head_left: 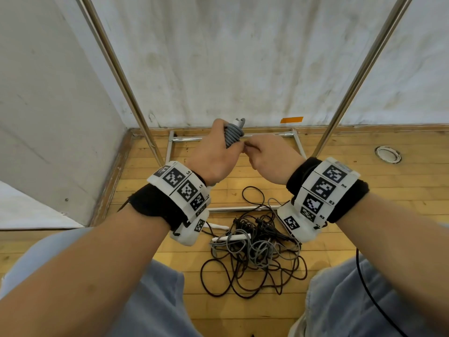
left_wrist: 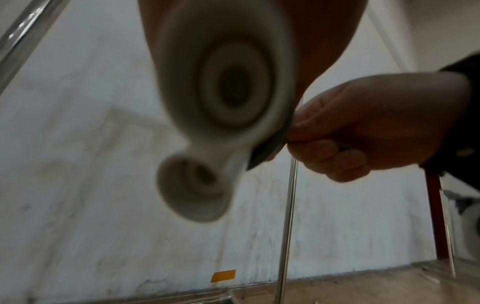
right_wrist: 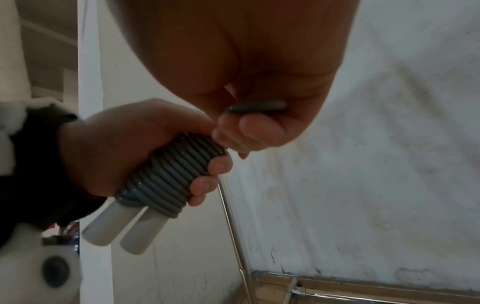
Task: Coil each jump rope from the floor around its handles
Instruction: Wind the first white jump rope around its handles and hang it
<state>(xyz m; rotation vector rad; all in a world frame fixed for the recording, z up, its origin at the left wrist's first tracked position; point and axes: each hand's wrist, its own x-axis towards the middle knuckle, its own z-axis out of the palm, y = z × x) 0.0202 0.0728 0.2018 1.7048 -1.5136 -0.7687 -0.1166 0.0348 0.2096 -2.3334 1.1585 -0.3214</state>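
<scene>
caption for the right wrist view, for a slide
Left hand holds grey rope coil on white handles; right hand pinches the rope end.

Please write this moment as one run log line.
left hand: holds coiled grey rope | right hand: pinches rope end | floor pile: uncoiled

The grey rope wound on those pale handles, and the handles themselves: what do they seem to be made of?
Grey rope: looks like smooth plastic or rubber cord, slightly glossy, lying in even round turns with no weave showing. Handles: probably hard plastic, pale with a matt finish and rounded ends. The left hand grips the bundle.
</scene>
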